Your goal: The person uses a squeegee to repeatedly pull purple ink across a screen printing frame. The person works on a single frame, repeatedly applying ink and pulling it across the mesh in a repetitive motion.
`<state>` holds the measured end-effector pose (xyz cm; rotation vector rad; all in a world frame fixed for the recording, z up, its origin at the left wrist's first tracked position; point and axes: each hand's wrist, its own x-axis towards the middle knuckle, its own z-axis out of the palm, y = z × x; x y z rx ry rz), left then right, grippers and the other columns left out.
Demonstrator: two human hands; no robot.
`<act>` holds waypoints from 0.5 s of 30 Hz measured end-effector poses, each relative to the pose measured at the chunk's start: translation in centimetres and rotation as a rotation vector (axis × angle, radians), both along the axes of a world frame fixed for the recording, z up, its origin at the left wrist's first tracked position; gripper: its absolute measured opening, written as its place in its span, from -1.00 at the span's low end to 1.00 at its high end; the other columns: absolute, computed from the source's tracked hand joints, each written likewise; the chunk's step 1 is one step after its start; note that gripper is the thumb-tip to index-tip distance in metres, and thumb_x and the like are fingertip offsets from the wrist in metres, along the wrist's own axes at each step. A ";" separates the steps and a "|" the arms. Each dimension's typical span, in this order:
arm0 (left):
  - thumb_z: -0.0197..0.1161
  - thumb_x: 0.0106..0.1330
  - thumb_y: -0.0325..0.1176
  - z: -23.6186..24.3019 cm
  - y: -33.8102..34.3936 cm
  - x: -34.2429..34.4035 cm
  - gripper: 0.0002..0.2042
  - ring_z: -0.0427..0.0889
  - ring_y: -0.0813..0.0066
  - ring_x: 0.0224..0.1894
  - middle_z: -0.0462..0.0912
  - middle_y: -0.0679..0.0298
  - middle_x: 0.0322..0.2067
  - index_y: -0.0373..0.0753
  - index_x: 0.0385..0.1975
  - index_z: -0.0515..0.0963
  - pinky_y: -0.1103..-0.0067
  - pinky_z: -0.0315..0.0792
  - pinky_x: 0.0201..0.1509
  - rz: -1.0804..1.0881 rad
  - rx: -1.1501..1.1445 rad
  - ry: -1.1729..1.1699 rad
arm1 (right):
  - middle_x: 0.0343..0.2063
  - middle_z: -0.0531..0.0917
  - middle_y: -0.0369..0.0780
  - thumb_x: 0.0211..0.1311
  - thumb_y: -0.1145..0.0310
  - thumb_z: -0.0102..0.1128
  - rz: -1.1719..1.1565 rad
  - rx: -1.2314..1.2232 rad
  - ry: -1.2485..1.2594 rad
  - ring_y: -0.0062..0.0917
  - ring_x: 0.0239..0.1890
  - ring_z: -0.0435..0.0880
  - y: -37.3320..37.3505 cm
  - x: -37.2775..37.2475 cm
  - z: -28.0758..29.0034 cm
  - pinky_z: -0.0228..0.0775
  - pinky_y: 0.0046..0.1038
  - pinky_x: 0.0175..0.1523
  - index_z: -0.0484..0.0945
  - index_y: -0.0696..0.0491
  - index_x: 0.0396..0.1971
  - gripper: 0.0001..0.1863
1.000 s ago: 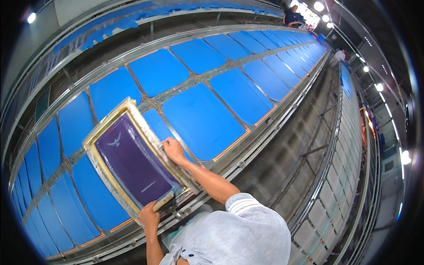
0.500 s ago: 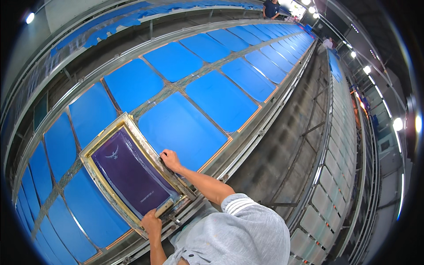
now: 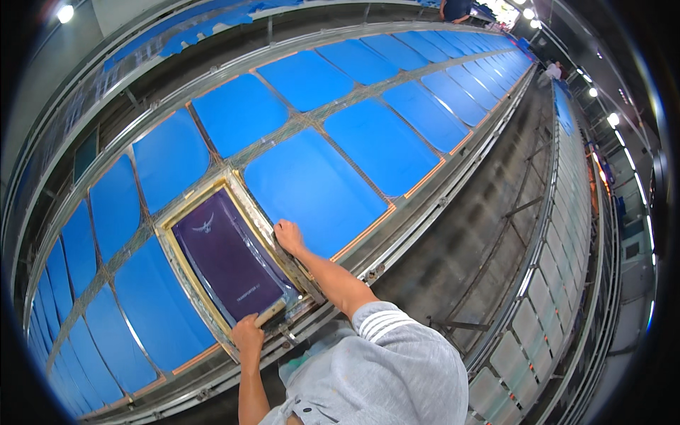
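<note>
Your left hand (image 3: 247,334) closes on the wooden squeegee (image 3: 269,312) at the near end of the purple screen frame (image 3: 228,255); your right hand (image 3: 287,235) presses its right rail, fingers curled. The frame lies on the long tabletop (image 3: 397,205) among blue fabric panels (image 3: 315,188); beyond the frame, ceiling lamps (image 3: 613,119) light a drying rack (image 3: 567,234).

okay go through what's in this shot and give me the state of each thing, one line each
Screen frame: lying flat on the long table, purple mesh facing up.
Left hand: closed on the near edge of the frame.
Right hand: pressed on the frame's right rail.
Blue panels: laid flat in two rows.
Squeegee: resting at the frame's near end.
</note>
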<state>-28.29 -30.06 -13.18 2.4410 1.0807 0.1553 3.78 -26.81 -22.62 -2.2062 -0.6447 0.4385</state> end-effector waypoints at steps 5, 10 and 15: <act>0.17 -0.06 -0.60 1.2 -2.0 -0.6 -0.62 0.70 0.09 -0.10 0.74 0.07 -0.16 -0.29 -0.18 0.71 0.31 0.54 0.02 0.077 0.013 0.002 | -0.34 0.67 0.10 0.27 0.21 -0.05 -0.005 -0.046 0.010 0.10 -0.23 0.63 -0.5 -0.1 0.2 0.46 0.04 -0.08 0.64 0.12 -0.34 -0.67; 0.20 -0.07 -0.59 -0.8 -2.9 -1.9 -0.60 0.69 0.08 -0.08 0.73 0.09 -0.14 -0.27 -0.15 0.68 0.30 0.52 0.04 0.065 -0.035 0.044 | -0.33 0.67 0.10 0.28 0.19 -0.05 0.028 -0.066 0.003 0.11 -0.23 0.64 0.4 -0.3 1.3 0.47 0.03 -0.08 0.63 0.14 -0.34 -0.65; 0.27 -0.12 -0.57 -2.6 0.1 -0.5 -0.57 0.65 0.11 -0.04 0.69 0.12 -0.13 -0.28 -0.12 0.62 0.30 0.50 0.01 0.043 0.119 -0.124 | -0.39 0.65 0.13 0.30 0.19 0.00 0.102 0.097 0.011 0.08 -0.33 0.64 -1.0 0.4 -0.3 0.43 -0.06 -0.24 0.63 0.17 -0.34 -0.65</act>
